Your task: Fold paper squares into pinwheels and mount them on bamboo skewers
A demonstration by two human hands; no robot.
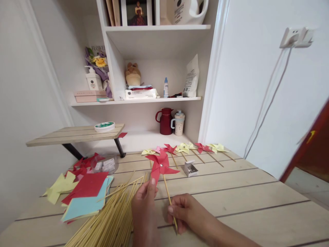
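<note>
A red paper pinwheel (160, 164) with a silvery pin at its centre is held up over the table, mounted on a thin wooden stick (167, 188). My left hand (146, 197) pinches the lower blade of the pinwheel between thumb and fingers. Lower down, my right hand (183, 212) grips the stick near its bottom end. Just left of my left hand lies a large bundle of loose sticks (110, 216). Behind the pinwheel stands a small open white box (191, 168) with a shiny inside.
Several finished pinwheels (203, 148) lie in a row at the table's back edge. At left are red and blue paper sheets (86, 206), a yellow paper blade shape (60, 187) and a clear container (106, 164). A small raised shelf (77, 134) stands behind them.
</note>
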